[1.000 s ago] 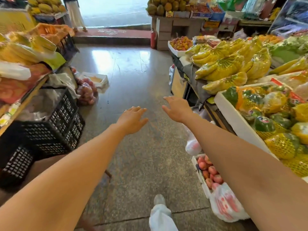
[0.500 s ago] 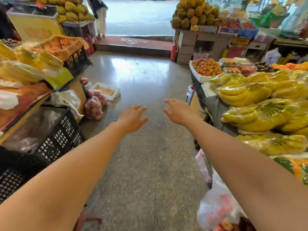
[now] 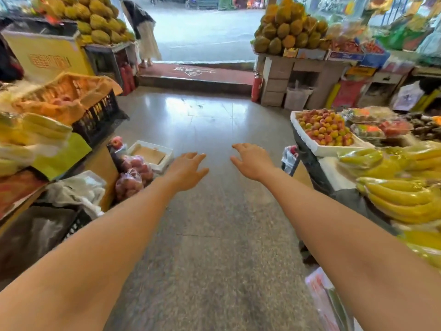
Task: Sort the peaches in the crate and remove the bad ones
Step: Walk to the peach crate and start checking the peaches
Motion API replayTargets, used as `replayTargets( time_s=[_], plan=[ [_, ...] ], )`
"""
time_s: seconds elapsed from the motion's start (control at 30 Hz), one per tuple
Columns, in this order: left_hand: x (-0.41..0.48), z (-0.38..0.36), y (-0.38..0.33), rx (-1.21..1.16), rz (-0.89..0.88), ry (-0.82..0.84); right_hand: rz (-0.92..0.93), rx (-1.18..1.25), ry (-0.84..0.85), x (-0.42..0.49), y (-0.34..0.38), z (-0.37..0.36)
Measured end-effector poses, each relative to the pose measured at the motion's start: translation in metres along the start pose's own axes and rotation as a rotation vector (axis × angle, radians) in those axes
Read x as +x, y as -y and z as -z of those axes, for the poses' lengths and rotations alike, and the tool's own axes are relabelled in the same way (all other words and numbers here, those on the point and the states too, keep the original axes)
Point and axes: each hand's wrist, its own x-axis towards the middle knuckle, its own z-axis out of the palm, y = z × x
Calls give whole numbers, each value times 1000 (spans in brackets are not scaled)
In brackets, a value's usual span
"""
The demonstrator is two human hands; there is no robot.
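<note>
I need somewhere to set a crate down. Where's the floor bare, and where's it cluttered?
Bare: the aisle floor, from under the left hand and right hand up to the red doormat, between the black crate and the white fruit tray. Crowded: bagged fruit and a white box at the floor's left edge; bananas piled at right.

Both arms reach forward over the floor (image 3: 214, 235), left hand (image 3: 185, 172) and right hand (image 3: 250, 161) empty with fingers loosely spread. Bananas (image 3: 401, 199) lie at right, beyond them a white tray (image 3: 319, 149) of peaches (image 3: 325, 126). Durians (image 3: 290, 29) flank the doorway.
</note>
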Motion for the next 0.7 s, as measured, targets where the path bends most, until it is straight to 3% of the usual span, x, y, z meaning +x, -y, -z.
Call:
replayTargets(
  time_s=[0.7],
  plan=[
    [477, 67, 158, -27, 195, -20, 216, 38, 45, 538, -69, 6]
  ],
)
